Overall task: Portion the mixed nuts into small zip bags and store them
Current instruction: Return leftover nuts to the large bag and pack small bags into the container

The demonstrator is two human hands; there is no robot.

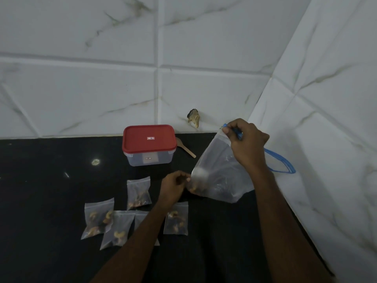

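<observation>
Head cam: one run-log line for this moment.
right hand: pinches blue zip of large zip bag | left hand: grips its lower corner | small bags: filled, on counter | container: red lid on

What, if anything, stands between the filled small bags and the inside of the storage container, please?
The red lid sits closed on the container, so the small bags cannot go in yet. Both hands are occupied: the right hand and left hand hold the large zip bag.
</observation>
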